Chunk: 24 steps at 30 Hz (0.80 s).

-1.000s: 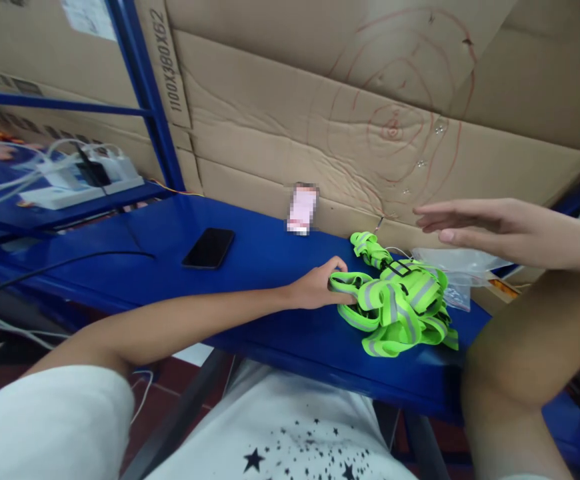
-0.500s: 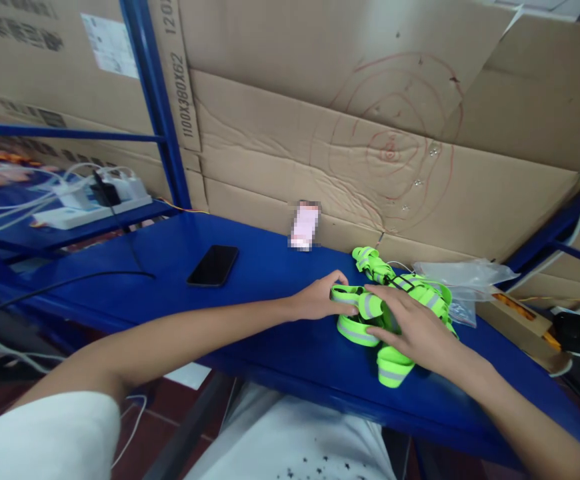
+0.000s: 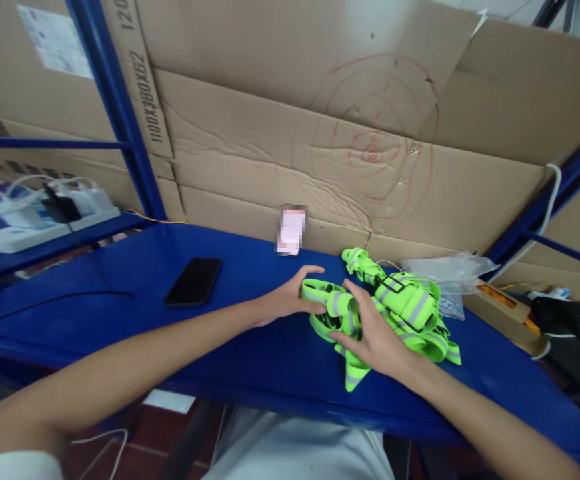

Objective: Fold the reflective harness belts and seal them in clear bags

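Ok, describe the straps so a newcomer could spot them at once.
Find the blue tabletop before the cardboard wall. Right of the flat black phone, the straps lie heaped, partly hidden by the right hand. Unlike the clear plastic behind, they're bright green with grey stripes.

On the blue table lie green reflective straps and a black phone.

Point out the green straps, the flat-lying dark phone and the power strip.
Green straps (image 3: 404, 303): head view, on a folded section.
Dark phone (image 3: 193, 282): head view, on its screen.
Power strip (image 3: 60, 229): head view, on its front side.
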Each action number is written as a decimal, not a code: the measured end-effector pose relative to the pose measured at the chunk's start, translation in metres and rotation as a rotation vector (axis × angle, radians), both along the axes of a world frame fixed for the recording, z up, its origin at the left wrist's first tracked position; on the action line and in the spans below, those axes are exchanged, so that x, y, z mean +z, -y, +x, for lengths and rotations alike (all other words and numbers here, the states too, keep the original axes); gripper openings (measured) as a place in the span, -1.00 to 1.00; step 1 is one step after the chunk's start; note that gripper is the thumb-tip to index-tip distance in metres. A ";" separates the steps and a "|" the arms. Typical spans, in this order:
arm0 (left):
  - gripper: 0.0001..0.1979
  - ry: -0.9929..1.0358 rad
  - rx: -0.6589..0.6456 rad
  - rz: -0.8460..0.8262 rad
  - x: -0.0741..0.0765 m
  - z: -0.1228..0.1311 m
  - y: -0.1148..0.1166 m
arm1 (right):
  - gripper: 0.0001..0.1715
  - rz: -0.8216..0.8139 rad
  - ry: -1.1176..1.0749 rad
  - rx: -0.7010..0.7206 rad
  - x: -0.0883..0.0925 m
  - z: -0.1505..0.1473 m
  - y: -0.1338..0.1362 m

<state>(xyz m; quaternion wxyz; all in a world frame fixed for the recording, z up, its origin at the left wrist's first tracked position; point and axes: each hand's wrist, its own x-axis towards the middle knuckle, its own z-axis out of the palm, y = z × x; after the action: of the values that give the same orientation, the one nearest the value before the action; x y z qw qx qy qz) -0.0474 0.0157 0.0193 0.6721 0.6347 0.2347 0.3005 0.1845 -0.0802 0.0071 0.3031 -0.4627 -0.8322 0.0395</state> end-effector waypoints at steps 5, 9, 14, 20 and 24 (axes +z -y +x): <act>0.05 0.038 -0.086 0.078 -0.004 0.004 0.011 | 0.21 -0.004 -0.019 0.003 -0.003 0.007 0.004; -0.08 0.025 0.054 0.094 -0.011 0.009 0.005 | 0.21 0.012 -0.011 0.019 -0.006 0.008 0.006; -0.30 0.060 0.175 -0.015 -0.012 0.012 -0.004 | 0.14 0.082 0.014 0.042 -0.009 0.005 0.009; -0.60 0.058 0.210 -0.063 -0.008 0.013 0.000 | 0.00 0.284 0.049 0.009 -0.011 0.005 0.012; -0.65 0.040 0.218 -0.057 -0.007 0.015 0.001 | -0.04 0.473 0.152 0.018 -0.009 0.006 0.014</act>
<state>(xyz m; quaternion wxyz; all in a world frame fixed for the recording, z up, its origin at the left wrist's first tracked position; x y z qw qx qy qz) -0.0327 0.0147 0.0122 0.6579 0.5798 0.2976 0.3774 0.1905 -0.0942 -0.0016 0.3390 -0.3733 -0.8427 -0.1888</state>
